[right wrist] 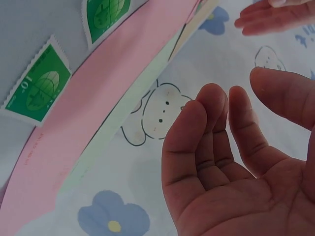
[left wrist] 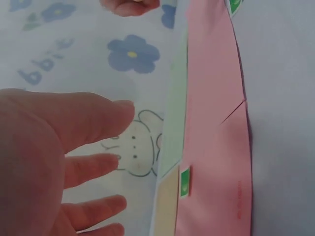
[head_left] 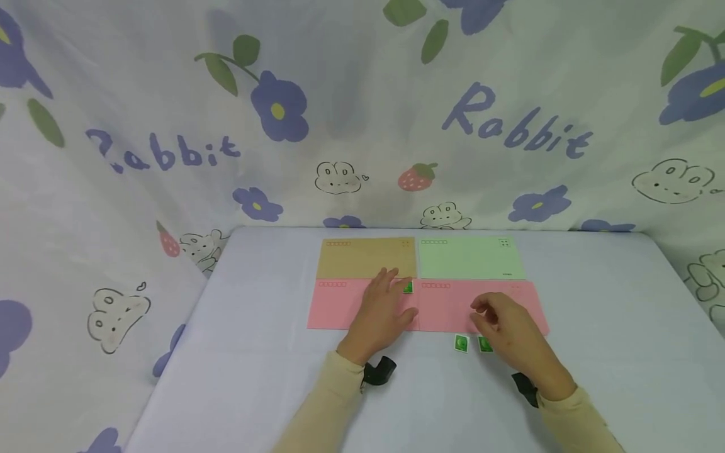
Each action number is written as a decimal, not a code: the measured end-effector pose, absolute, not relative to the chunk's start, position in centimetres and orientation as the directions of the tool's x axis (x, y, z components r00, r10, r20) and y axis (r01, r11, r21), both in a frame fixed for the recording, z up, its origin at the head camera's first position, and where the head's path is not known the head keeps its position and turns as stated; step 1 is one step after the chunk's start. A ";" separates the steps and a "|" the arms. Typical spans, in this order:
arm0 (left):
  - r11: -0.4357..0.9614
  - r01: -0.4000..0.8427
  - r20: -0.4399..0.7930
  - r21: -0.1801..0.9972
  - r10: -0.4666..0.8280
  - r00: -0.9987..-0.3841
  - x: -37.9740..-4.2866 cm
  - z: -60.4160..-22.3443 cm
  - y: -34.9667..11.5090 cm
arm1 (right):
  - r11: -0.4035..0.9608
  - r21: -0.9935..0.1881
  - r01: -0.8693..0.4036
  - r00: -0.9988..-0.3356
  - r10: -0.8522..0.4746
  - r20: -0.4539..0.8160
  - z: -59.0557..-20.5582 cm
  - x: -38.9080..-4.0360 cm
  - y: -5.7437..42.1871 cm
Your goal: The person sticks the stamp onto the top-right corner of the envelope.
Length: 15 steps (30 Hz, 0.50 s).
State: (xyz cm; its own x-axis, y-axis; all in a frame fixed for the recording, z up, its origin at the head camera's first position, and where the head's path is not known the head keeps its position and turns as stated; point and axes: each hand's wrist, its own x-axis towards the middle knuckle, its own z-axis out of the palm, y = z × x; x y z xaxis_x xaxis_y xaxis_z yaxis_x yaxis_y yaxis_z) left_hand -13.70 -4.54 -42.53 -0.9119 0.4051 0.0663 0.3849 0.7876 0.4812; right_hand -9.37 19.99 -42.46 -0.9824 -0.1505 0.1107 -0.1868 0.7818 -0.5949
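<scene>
My left hand (head_left: 381,318) hovers over the left pink envelope (head_left: 330,308), fingers spread and nothing in them. Beside its fingertips, a green postage stamp (head_left: 408,287) sits at that envelope's upper right corner; the left wrist view shows the same stamp (left wrist: 184,182) lying flat. Over the right part of the other pink envelope (head_left: 444,308), my right hand (head_left: 512,333) hangs with loosely bent fingers. The right wrist view shows its palm and fingers (right wrist: 216,128) holding nothing. Two loose green stamps, one left (head_left: 461,343) and one right (head_left: 485,344), lie below that envelope, near this hand.
Behind the pink envelopes lie a brown envelope (head_left: 362,261) on the left and a light green envelope (head_left: 470,259) on the right, edges nearly meeting. A white cloth covers the table (head_left: 243,352). A printed curtain (head_left: 362,126) hangs behind. Both wrists wear black devices (head_left: 381,371).
</scene>
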 end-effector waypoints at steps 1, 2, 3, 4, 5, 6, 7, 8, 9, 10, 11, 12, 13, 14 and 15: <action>0.785 0.388 0.067 0.482 0.409 -0.910 -13.7 -42.6 -4.4 | 0.781 -0.595 -0.189 -0.982 -0.152 0.111 -42.5 -9.3 19.9; 0.783 0.391 0.068 0.484 0.411 -0.909 -13.7 -42.7 -4.2 | 0.779 -0.597 -0.191 -0.982 -0.154 0.112 -42.6 -9.3 19.9; 0.784 0.393 0.068 0.481 0.414 -0.908 -13.7 -42.8 -4.1 | 0.780 -0.596 -0.192 -0.981 -0.154 0.114 -42.7 -9.2 19.8; 0.781 0.398 0.071 0.481 0.417 -0.906 -13.7 -42.9 -4.0 | 0.780 -0.595 -0.193 -0.981 -0.155 0.115 -42.7 -9.2 19.8; 0.780 0.400 0.072 0.481 0.419 -0.905 -13.7 -43.0 -3.8 | 0.780 -0.595 -0.193 -0.981 -0.155 0.115 -42.8 -9.2 19.8; 0.781 0.400 0.071 0.480 0.419 -0.905 -13.7 -43.1 -3.6 | 0.781 -0.595 -0.192 -0.981 -0.154 0.116 -42.8 -9.1 19.8; 0.782 0.399 0.070 0.480 0.419 -0.905 -13.7 -43.2 -3.5 | 0.782 -0.593 -0.192 -0.981 -0.154 0.115 -42.9 -9.1 19.7; 0.781 0.399 0.069 0.480 0.420 -0.905 -13.7 -43.4 -3.3 | 0.783 -0.592 -0.193 -0.981 -0.154 0.115 -43.0 -9.0 19.7; 0.782 0.398 0.066 0.479 0.420 -0.905 -13.7 -43.5 -3.2 | 0.785 -0.589 -0.191 -0.982 -0.154 0.114 -43.0 -9.0 19.7; 0.783 0.399 0.066 0.477 0.421 -0.904 -13.7 -43.6 -3.0 | 0.785 -0.589 -0.191 -0.982 -0.155 0.112 -43.1 -8.9 19.7; 0.784 0.402 0.064 0.474 0.424 -0.903 -13.7 -43.7 -2.8 | 0.786 -0.588 -0.192 -0.981 -0.156 0.111 -43.1 -8.9 19.7; 0.784 0.405 0.064 0.470 0.428 -0.902 -13.7 -43.7 -2.6 | 0.786 -0.587 -0.195 -0.981 -0.159 0.112 -43.2 -8.8 19.7; 0.782 0.411 0.066 0.469 0.433 -0.899 -13.7 -43.8 -2.4 | 0.787 -0.585 -0.196 -0.981 -0.161 0.111 -43.3 -8.8 19.7; 0.779 0.417 0.067 0.469 0.439 -0.896 -13.7 -43.8 -2.1 | 0.788 -0.584 -0.197 -0.980 -0.163 0.111 -43.3 -8.7 19.7; 0.778 0.423 0.067 0.465 0.445 -0.893 -13.6 -43.8 -1.9 | 0.788 -0.582 -0.198 -0.980 -0.165 0.111 -43.4 -8.6 19.7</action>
